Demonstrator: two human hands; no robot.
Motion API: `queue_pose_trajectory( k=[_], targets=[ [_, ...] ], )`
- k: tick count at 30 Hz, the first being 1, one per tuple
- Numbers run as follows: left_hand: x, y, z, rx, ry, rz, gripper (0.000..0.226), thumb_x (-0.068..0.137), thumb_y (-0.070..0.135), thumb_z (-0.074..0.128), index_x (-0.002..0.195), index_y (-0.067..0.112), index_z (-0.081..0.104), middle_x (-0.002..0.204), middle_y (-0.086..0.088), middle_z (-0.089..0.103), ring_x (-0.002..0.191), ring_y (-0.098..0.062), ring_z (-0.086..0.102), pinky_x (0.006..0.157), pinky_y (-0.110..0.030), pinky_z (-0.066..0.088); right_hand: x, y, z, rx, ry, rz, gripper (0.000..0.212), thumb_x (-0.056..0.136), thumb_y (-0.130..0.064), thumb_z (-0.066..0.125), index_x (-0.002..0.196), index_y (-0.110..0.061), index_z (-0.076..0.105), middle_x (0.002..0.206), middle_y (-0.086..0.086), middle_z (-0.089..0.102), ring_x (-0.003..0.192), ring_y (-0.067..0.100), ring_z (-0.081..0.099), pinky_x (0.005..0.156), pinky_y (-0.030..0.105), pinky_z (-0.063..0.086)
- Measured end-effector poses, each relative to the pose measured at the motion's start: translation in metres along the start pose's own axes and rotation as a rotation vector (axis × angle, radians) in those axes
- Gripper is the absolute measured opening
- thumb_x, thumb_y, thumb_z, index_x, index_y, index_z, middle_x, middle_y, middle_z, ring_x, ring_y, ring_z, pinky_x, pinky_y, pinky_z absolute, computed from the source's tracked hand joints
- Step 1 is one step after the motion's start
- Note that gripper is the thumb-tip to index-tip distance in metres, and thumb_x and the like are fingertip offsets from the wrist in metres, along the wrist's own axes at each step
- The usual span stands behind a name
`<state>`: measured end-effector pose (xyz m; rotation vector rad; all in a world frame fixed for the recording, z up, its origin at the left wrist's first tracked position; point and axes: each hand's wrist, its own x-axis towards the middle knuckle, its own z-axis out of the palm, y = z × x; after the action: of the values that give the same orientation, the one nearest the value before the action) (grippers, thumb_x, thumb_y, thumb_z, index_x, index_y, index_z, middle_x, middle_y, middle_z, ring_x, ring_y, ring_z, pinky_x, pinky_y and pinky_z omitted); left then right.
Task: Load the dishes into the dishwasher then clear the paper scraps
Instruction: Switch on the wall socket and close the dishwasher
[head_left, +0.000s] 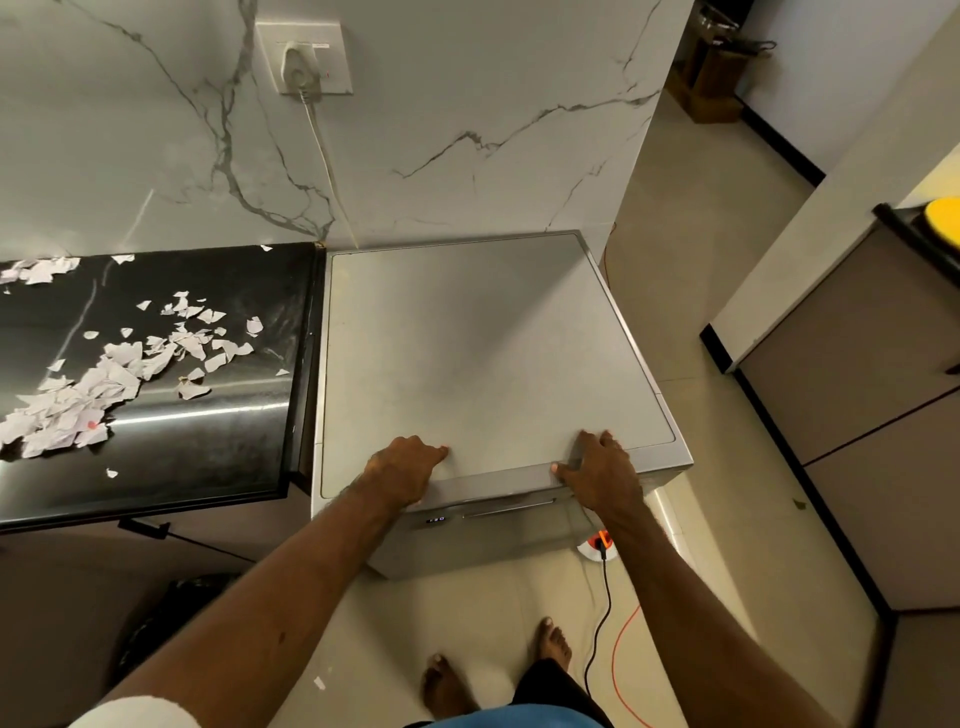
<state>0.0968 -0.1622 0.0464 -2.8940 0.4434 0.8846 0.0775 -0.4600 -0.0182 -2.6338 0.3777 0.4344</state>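
- While the closed grey box-shaped dishwasher (467, 353) stands at centre, the left hand (405, 467) rests on its top front edge at 6 o'clock, fingers bent; whether it grips cannot be told.
- Right hand (602, 470) lies at 5 o'clock, apart from the left, fingers flat on top, thumb along the front lip.
- Torn white paper scraps (119, 364) litter the glossy black surface (208, 441) at 9 o'clock.

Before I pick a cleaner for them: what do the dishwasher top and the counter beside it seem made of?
Dishwasher top: probably brushed or painted metal, matte grey with a soft, dull sheen. Counter: likely polished black stone, with pale veins and a sharp bright reflection.
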Motion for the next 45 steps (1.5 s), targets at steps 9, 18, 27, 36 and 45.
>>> queue_pose_trajectory(
  k=[9,18,27,36,45],
  targets=[
    [-0.003,0.001,0.005,-0.022,0.049,0.012,0.075,0.096,0.017,0.064,0.159,0.033,0.027,0.139,-0.011,0.052,0.132,-0.030,0.050,0.102,-0.042,0.048,-0.003,-0.003,-0.009,-0.034,0.013,-0.047,0.074,0.087,-0.053,0.077,0.140,-0.012,0.044,0.135,0.020,0.053,0.125,0.041,0.056,0.101,0.054,0.054],
    [-0.002,-0.002,0.010,-0.071,0.083,0.013,0.073,0.095,0.013,0.064,0.158,0.033,0.032,0.137,-0.010,0.056,0.128,-0.030,0.053,0.102,-0.041,0.049,-0.007,-0.006,-0.012,-0.052,-0.016,-0.061,0.075,0.090,-0.054,0.074,0.146,-0.018,0.040,0.138,0.020,0.049,0.125,0.040,0.055,0.101,0.053,0.054],
    [0.002,-0.003,0.011,-0.066,0.091,0.008,0.073,0.095,0.014,0.062,0.157,0.036,0.032,0.139,-0.008,0.055,0.130,-0.030,0.052,0.102,-0.041,0.049,-0.009,-0.007,-0.016,-0.065,-0.030,-0.064,0.073,0.089,-0.053,0.074,0.146,-0.021,0.041,0.135,0.019,0.050,0.123,0.040,0.056,0.099,0.053,0.055],
    [0.000,-0.004,0.013,-0.093,0.111,-0.002,0.071,0.095,0.011,0.055,0.155,0.041,0.034,0.135,-0.006,0.055,0.129,-0.029,0.052,0.097,-0.042,0.051,-0.012,-0.009,-0.020,-0.095,-0.024,-0.072,0.073,0.092,-0.055,0.071,0.149,-0.020,0.042,0.136,0.019,0.051,0.125,0.039,0.056,0.100,0.051,0.053],
    [0.001,-0.002,0.014,-0.105,0.127,-0.020,0.069,0.095,0.012,0.055,0.155,0.041,0.035,0.137,-0.006,0.055,0.130,-0.028,0.051,0.100,-0.040,0.049,-0.012,-0.009,-0.021,-0.111,-0.018,-0.083,0.072,0.091,-0.057,0.070,0.148,-0.022,0.042,0.135,0.017,0.050,0.124,0.037,0.056,0.098,0.049,0.054]
  ],
)
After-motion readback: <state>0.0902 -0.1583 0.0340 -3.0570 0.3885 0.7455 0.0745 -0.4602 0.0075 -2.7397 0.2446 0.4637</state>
